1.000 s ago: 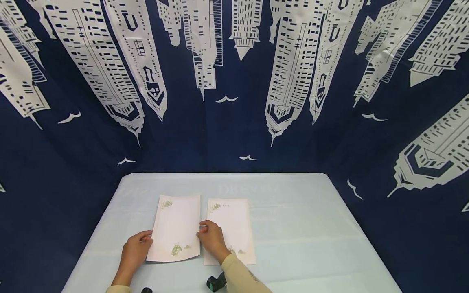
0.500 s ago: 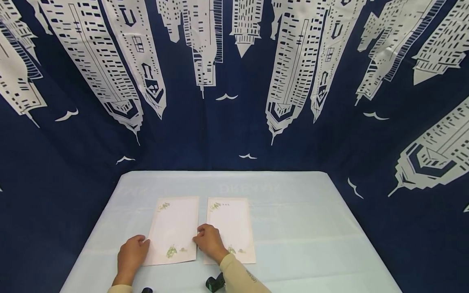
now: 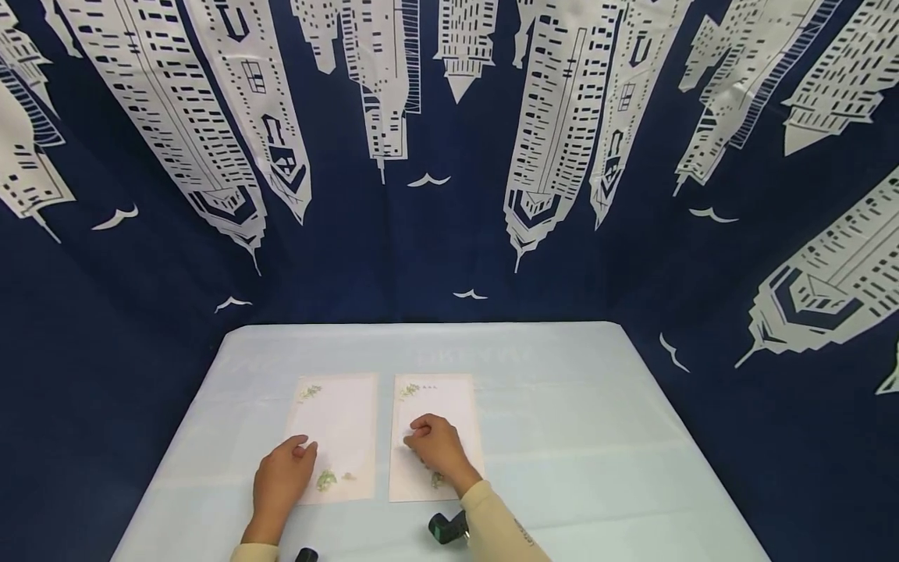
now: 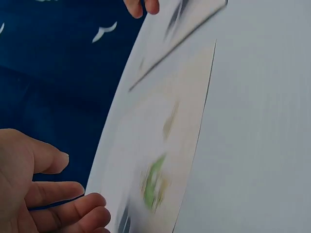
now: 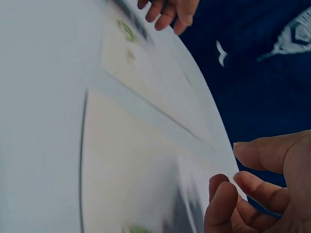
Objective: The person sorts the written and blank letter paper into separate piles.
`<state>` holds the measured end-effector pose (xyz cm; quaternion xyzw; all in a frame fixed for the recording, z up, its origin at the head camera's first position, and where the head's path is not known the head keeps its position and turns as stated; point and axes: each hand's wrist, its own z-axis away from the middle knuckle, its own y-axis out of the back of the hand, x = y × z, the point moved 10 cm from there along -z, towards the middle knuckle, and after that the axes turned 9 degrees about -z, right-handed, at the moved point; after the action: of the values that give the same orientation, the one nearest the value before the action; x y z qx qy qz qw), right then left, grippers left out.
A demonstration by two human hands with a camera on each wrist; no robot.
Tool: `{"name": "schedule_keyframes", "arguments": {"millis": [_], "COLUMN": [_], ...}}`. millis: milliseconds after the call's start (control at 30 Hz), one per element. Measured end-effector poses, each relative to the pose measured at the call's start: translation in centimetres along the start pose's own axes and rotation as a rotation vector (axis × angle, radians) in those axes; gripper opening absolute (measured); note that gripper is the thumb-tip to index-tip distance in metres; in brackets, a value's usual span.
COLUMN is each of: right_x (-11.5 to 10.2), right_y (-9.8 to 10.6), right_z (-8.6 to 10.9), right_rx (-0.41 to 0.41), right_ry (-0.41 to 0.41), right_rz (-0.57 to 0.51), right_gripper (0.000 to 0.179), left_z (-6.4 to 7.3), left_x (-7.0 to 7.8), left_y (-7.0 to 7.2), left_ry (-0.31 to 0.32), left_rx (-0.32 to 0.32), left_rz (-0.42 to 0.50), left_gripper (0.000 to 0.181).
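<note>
Two sheets of letter paper lie side by side, both pale with a pinkish border and small green plant prints. A narrow gap separates the left sheet [image 3: 340, 429] from the right sheet [image 3: 453, 398], which also has small marks along its top. My left hand [image 3: 284, 476] hovers over the left sheet's lower left edge, fingers loosely bent and holding nothing. Over the middle of the right sheet is my right hand [image 3: 441, 449], also with nothing in it. Both wrist views show thumb and fingers apart, with shadows falling on the paper.
A white table [image 3: 576, 429] carries the sheets, its far edge meeting a dark blue curtain [image 3: 393, 250] printed with white buildings and birds. A black device [image 3: 445, 528] shows by the right sleeve [image 3: 502, 523], and another dark piece [image 3: 307, 555] by the left wrist.
The left sheet has come down flat on the table, and both hands have let go of it. Both hands have shifted right, the right one from that sheet's edge to above the right sheet.
</note>
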<state>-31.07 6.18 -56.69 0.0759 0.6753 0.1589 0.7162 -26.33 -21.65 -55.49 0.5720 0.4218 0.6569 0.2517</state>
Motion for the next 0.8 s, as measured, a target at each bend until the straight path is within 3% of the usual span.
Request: {"name": "schedule_keyframes", "arguments": {"millis": [100,233,367,633,800], "right_x": [0.8,1.7,2.5,3.9,3.9], "right_y": [2.9,6.6,9.1,9.9,10.1], "right_z": [0.2,1.0,2.1,3.9,4.4], "right_rx": [0.056,0.146,0.236,0.293,0.317], "right_ry": [-0.01,0.002,0.02,-0.034,0.025], "right_rz": [-0.017,-0.011,0.093,0.236,0.247], "right_gripper": [0.023,0.027,0.03,0.034,0.029], "left_z": [0.4,1.1,1.8,2.9,3.2], "left_x": [2.2,5.1,7.9,11.0,11.7], "left_y": [-1.1,-3.4,-5.6,-7.9,-8.4], "left_ry": [-0.065,-0.106,-0.132,-0.215,-0.242], "left_rx": [-0.016,-0.049,-0.099,-0.133,-0.114], "left_rz": [0.047,0.126,0.176,0.165,0.178], "left_gripper": [0.038,0.037,0.043,0.05,0.047]}}
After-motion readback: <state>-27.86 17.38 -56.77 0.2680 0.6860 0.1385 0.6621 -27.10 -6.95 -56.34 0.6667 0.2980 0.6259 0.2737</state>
